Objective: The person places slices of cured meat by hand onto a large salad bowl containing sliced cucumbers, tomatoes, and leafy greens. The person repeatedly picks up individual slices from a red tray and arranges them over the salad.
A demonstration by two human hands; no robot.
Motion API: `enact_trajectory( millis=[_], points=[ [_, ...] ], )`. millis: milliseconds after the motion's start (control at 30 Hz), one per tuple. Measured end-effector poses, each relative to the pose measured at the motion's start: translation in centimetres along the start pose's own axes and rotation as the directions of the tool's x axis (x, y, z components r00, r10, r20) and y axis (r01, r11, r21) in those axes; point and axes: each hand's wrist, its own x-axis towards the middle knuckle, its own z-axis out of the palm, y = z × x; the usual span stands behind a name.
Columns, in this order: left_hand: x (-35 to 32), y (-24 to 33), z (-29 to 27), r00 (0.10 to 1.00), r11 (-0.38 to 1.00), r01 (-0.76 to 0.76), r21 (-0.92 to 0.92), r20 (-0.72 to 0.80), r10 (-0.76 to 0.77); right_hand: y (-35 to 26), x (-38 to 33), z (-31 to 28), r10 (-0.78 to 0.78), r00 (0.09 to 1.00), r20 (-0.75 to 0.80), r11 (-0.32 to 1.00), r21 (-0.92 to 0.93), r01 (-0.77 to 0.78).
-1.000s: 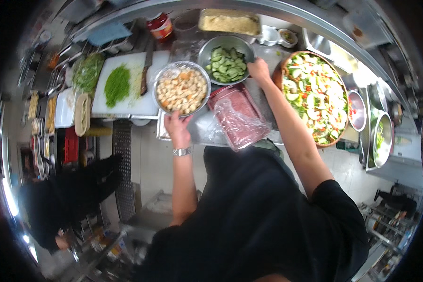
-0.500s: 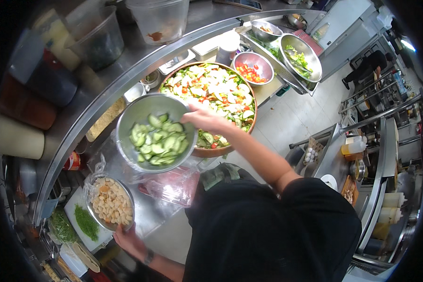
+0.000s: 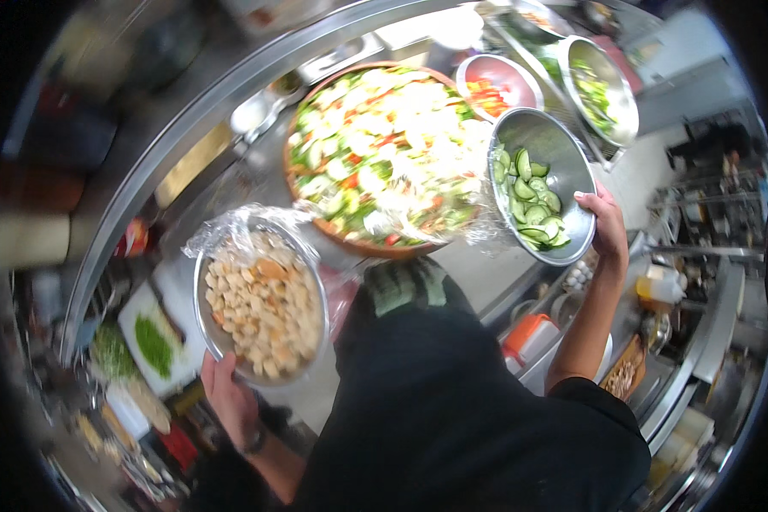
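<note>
- Cucumber slices (image 3: pixel 533 200) lie in a steel bowl (image 3: pixel 573 175), tilted, at the right side of the wooden salad bowl (image 3: pixel 371 248); contact between the two bowls cannot be told.
- Right hand (image 3: pixel 608 226) grips this steel bowl by its right rim, thumb on the inside.
- Left hand (image 3: pixel 230 399) grips the near rim of a second bowl (image 3: pixel 200 294), filled with bread cubes (image 3: pixel 264 316), to the left of the salad.
- Plastic wrap (image 3: pixel 247 229) is bunched across the far rim of the bread bowl.
- Beyond the cucumber bowl stand a bowl of red pieces (image 3: pixel 489 100) and a bowl of greens (image 3: pixel 619 94).
- Far left, a pile of chopped greens (image 3: pixel 152 347), apparently herbs though blurred, lies on a white board (image 3: pixel 135 317).
</note>
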Motion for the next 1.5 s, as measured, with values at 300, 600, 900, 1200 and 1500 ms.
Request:
enact_trajectory(
  millis=[300, 600, 900, 1200, 1500],
  points=[
    [2.8, 2.5, 32.8, 0.658, 0.976, 0.025, 0.218, 0.731, -0.181, -6.9, 8.2, -27.1, -0.115, 0.873, -0.475, 0.989, 0.028, 0.145],
    [2.7, -1.4, 84.6, 0.37, 0.992, -0.112, 0.065, 0.929, -0.019, -8.1, 41.1, -49.9, -0.103, 0.835, -0.541, 0.969, 0.135, 0.207],
    [17.2, -8.5, 118.4, 0.602, 0.77, -0.534, 0.351, 0.796, 0.054, -1.1, 59.3, -49.1, -0.008, 0.803, -0.596, 0.977, 0.168, 0.134],
    [21.5, -8.0, 113.6, 0.553, 0.335, -0.826, 0.453, 0.767, 0.325, 2.2, 62.4, -43.0, 0.095, 0.956, -0.277, 0.97, 0.24, -0.027],
    [11.0, -6.2, 105.8, 0.27, 0.47, -0.846, -0.252, 0.557, 0.785, -3.0, 61.4, -49.6, 0.164, 0.986, 0.033, 0.913, -0.384, -0.139]
  ],
)
